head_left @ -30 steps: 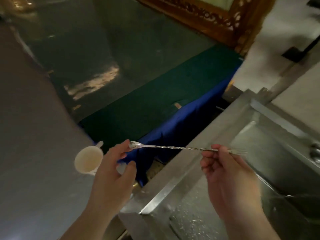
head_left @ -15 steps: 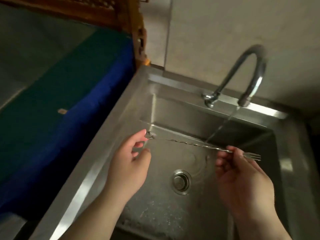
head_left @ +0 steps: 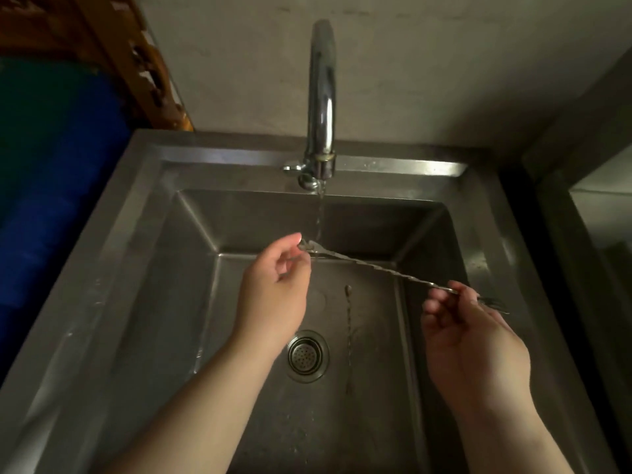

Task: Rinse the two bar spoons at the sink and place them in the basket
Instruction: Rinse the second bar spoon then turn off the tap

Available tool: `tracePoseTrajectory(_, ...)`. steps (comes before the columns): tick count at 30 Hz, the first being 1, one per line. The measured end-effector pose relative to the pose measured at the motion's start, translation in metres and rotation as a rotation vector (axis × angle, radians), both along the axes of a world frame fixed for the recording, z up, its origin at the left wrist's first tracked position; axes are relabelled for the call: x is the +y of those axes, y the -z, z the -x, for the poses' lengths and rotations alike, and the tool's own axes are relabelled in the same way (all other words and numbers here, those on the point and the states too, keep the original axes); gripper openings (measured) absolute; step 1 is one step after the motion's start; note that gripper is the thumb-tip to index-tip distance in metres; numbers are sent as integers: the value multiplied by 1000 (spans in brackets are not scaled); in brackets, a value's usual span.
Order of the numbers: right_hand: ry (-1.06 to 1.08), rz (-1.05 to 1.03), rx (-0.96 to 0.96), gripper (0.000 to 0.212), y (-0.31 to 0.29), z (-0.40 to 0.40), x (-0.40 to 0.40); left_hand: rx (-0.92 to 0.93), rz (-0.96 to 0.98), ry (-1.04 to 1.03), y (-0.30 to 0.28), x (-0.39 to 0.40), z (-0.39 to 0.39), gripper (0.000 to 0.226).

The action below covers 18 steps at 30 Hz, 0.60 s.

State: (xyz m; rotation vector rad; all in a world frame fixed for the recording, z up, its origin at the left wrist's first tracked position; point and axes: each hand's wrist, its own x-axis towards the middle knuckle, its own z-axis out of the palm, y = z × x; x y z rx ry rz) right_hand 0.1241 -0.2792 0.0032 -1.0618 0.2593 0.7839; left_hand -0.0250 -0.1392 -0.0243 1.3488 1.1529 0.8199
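Item: bar spoon, twisted metal stem, held level across the sink basin, slanting down from your left to your right. Its bowl end sits at your left fingertips, directly under the thin stream of water; its far end, a small fork, sticks out past your right hand.

Left hand: thumb and forefinger pinched on the spoon's bowl end, other fingers curled loosely.

Right hand: fingers closed around the stem near the fork end, palm turned toward you.

Second bar spoon: lying flat on the basin floor, lengthwise front to back, just right of the drain strainer, apart from both hands.

Sink: stainless steel, single basin, wet floor with droplets near the front.

Faucet: chrome gooseneck, mounted at the back rim, running.

Surroundings: plain wall behind the faucet; carved wooden frame at upper left; a blue and green surface beside the sink's left rim; a steel ledge at the right edge.

Markings: you have no readable brand, label or writing on any item.
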Motion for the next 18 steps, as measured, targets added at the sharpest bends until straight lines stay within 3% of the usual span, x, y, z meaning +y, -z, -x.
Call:
tracePoseTrajectory(9, 51, -87, 173, 27, 28, -1, -8, -58, 4, -17, 3, 16, -32, 19)
tracePoseTrajectory(14, 15, -101, 367, 26, 38, 18, -1, -382, 440, -49, -9, 28, -45, 7)
tracePoseTrajectory(18, -72, 49, 559, 31, 48, 43, 8, -463, 496, 9, -17, 33, -53, 15)
